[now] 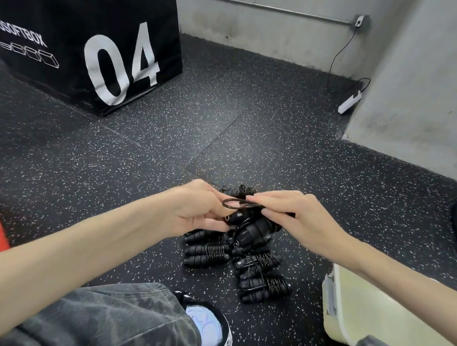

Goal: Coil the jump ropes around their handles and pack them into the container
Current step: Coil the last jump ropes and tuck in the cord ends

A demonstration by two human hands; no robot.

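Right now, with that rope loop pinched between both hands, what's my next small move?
Probably lay the loop down around the handles and pull it snug. Both the left hand and right hand pinch it just above them, so it isn't wrapped on yet.

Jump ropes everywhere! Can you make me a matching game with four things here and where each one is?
Things:
1. rope loop
2. coiled jump ropes
3. black box marked 04
4. pale container

Places:
A. far left, on the floor
B. piled on the floor under the hands
C. pinched between both hands
D. lower right, beside the person's leg

Pairs: 1-C, 2-B, 3-A, 4-D
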